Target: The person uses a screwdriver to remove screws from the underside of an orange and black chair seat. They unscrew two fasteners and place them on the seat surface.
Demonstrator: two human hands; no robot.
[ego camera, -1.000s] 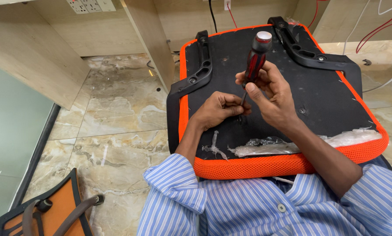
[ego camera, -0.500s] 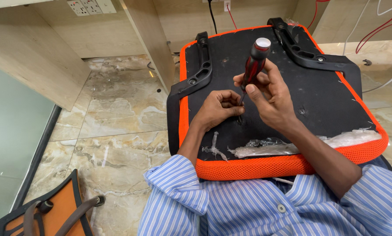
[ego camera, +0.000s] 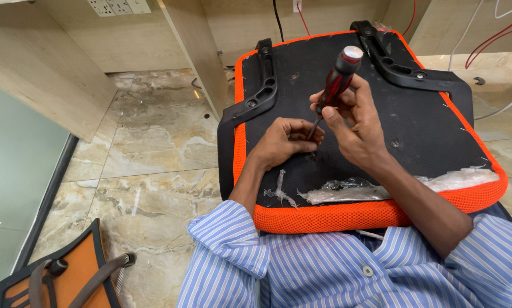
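An upturned chair seat [ego camera: 438, 137], black underneath with an orange mesh rim, rests on my lap. My right hand [ego camera: 356, 122] grips a screwdriver [ego camera: 337, 84] with a red and black handle, held almost upright, its tip down on the black underside. My left hand [ego camera: 287, 140] is closed around the shaft's tip, fingers pinched at the spot where it meets the seat; whatever sits under the fingertips is hidden. Two black armrest brackets, the left bracket [ego camera: 256, 97] and the right bracket [ego camera: 396, 60], are fixed to the seat's underside.
Torn clear plastic wrap [ego camera: 376, 188] lies along the seat's near edge. Marble floor tiles [ego camera: 147, 171] spread to the left, with wooden desk panels [ego camera: 50, 80] behind. Another orange and black chair part [ego camera: 67, 274] lies at the bottom left. Red and white cables [ego camera: 496, 34] hang at the top right.
The screwdriver handle has tilted slightly to the right in my right hand's fingers. My left hand has stayed at the tip.
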